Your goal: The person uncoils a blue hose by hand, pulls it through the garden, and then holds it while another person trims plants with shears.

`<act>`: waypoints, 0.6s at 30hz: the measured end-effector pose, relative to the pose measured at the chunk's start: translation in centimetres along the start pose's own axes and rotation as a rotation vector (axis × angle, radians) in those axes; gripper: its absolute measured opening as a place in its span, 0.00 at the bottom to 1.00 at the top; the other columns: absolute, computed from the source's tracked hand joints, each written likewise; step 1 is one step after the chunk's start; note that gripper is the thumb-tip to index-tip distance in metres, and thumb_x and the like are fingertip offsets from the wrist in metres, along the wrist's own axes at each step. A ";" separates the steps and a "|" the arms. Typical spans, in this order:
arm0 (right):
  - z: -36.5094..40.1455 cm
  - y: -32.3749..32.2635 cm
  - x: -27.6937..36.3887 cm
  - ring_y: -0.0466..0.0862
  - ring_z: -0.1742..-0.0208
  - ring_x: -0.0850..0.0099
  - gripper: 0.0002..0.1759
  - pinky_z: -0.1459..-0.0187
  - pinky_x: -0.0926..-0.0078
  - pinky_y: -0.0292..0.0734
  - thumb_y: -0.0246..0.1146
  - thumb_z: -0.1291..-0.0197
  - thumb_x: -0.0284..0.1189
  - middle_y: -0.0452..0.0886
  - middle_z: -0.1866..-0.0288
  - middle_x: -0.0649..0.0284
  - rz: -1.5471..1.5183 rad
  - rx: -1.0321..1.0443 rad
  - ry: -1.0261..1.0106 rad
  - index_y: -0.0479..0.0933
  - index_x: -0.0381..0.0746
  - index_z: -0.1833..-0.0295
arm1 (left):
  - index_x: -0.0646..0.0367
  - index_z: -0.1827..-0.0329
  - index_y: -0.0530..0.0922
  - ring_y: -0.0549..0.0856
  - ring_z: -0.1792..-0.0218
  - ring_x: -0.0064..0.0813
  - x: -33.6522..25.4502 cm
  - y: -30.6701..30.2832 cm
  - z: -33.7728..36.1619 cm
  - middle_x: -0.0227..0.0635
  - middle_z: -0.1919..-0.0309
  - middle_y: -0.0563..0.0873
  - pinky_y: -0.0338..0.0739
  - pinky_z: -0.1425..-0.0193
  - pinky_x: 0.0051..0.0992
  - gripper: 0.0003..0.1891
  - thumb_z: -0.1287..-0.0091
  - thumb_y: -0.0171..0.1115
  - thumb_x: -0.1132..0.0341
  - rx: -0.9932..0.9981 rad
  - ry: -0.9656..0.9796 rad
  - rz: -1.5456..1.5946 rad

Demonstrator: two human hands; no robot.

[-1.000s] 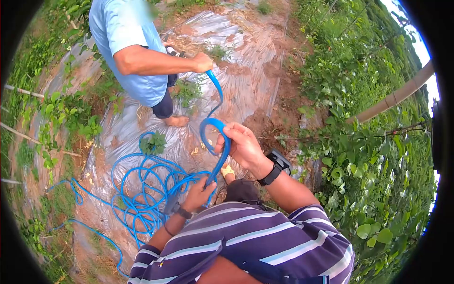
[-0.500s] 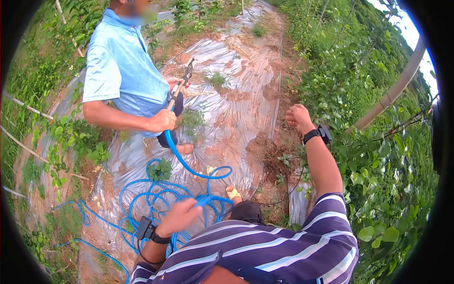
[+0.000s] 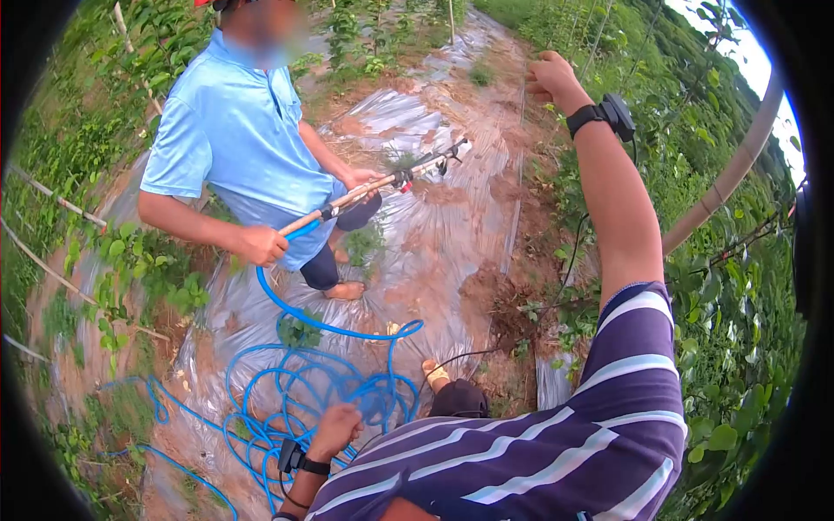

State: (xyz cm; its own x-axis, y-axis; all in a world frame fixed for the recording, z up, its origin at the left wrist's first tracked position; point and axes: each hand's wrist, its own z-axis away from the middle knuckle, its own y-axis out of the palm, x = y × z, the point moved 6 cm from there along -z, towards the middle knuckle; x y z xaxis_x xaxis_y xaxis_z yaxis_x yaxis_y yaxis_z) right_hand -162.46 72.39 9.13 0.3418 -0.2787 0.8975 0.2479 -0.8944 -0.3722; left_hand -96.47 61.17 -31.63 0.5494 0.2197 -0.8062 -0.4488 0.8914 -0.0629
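Note:
My left hand [image 3: 338, 429] is low in front of my body, fingers curled into a loose fist. Nothing shows in it. Just beyond it, loops of blue hose [image 3: 261, 349] lie tangled on the ground, and those nearest the hand are blurred. My right hand [image 3: 556, 80] is raised far forward at the end of a stretched arm, fingers partly extended and apart, touching nothing. Both wrists wear a black strapped device [image 3: 615, 116]. At the left, a person in a light blue shirt [image 3: 248, 130] holds a long pole sprayer [image 3: 369, 187] joined to the blue hose.
Silvery plastic sheeting [image 3: 408, 304] with soil patches covers the path. Leafy plants [image 3: 678, 156] crowd the right side, where a thick pole [image 3: 725, 182] leans. Thin stakes [image 3: 56, 197] stand at the left. A dark cable [image 3: 469, 353] crosses near my foot [image 3: 436, 375].
My right hand has risen and reached farther forward. My left hand has drawn back toward my body from the hose. The other person has swung the pole sprayer to the right and lower.

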 end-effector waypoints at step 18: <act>56.8 30.5 -23.2 0.78 0.36 0.60 0.35 0.35 0.56 0.72 0.53 0.26 0.58 0.80 0.40 0.53 -0.818 1.300 1.156 0.74 0.37 0.36 | 0.66 0.43 0.79 0.86 0.64 0.25 -0.9 4.3 -1.6 0.35 0.62 0.87 0.81 0.62 0.28 0.14 0.31 0.61 0.72 -0.077 0.392 0.021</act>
State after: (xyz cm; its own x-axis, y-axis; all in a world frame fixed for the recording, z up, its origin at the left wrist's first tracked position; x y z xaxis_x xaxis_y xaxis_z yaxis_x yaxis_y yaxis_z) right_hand -111.35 71.43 -36.53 -0.7334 -0.5397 0.4134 0.6224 -0.2886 0.7276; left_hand -100.01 64.13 -32.08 0.2357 0.0563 -0.9702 -0.5170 0.8526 -0.0761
